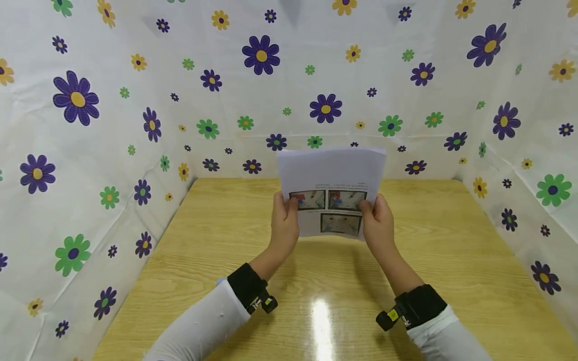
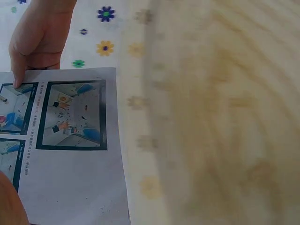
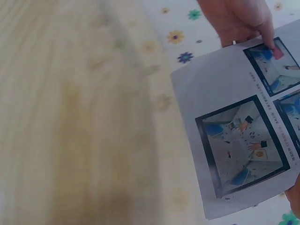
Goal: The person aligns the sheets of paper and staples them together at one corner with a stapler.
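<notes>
My left hand and right hand grip a sheaf of printed paper by its two side edges. Both thumbs lie on the printed face; the other fingers are behind it, hidden. The paper stands tilted up above the table, facing me. Three framed photos and small lines of text are printed on its lower half, while the upper part is blank. In the left wrist view, part of the left hand shows at the lower left corner. The right wrist view has part of the right hand at its right edge.
Beneath the hands is a light wooden table. White cloth with flower prints hangs behind it and along both sides. A small blue thing peeks out beside the left forearm, mostly hidden. Each wrist wears a black band with a camera.
</notes>
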Tool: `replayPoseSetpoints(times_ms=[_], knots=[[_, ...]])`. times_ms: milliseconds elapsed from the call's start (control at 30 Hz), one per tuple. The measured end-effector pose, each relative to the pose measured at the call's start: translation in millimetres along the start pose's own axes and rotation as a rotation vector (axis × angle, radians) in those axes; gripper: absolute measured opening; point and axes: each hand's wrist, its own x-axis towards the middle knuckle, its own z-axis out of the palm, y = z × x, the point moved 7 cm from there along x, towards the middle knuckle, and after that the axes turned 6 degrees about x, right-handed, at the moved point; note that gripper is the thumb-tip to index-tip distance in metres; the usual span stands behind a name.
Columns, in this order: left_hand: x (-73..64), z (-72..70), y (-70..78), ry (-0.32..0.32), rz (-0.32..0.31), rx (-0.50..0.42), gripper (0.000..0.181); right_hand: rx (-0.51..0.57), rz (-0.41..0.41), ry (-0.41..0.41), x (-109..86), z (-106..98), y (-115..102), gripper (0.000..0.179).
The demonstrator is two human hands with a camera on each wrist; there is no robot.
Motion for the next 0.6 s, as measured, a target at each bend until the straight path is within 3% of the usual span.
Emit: replayPoseSetpoints(times_ms=[200,333,433,600], knots=[[18.2,-3.6,46.5,0.016,0.215,-0.047,0.024,0.084,-0.148,-0.026,17.4,-4,-47,0.03],[23.8,-5.3,64.2,0.023,0.267,-0.061,0.023,0.132,-0.204,-0.046,20.4,-5,-61,0.03],[19.4,-5.4,54.8,0.036,0.234,-0.043,0.023,0.14,-0.165,-0.049,15.7,-5,-51,0.031],[0.6,-2.4,1.8,0.045,0.064,0.044,0.028,0.1,0.044,-0.078,-3.3,-2,-1,0.034]])
